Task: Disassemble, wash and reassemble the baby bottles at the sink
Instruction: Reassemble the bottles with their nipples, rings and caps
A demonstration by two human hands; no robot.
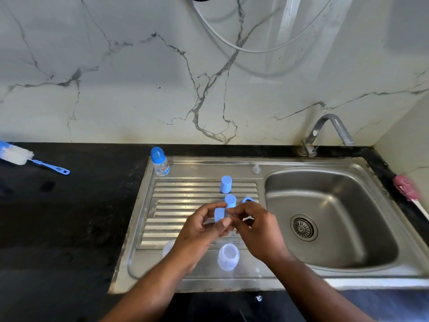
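Head view: your left hand (199, 231) grips the blue collar ring (219, 214) above the drainboard (176, 205) centre; right hand (257, 228) pinches its rim. Steady the ring; press the insert out evenly.

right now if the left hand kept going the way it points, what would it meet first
Probably the fingers of the right hand, at the blue collar the left hand holds; depth is unclear.
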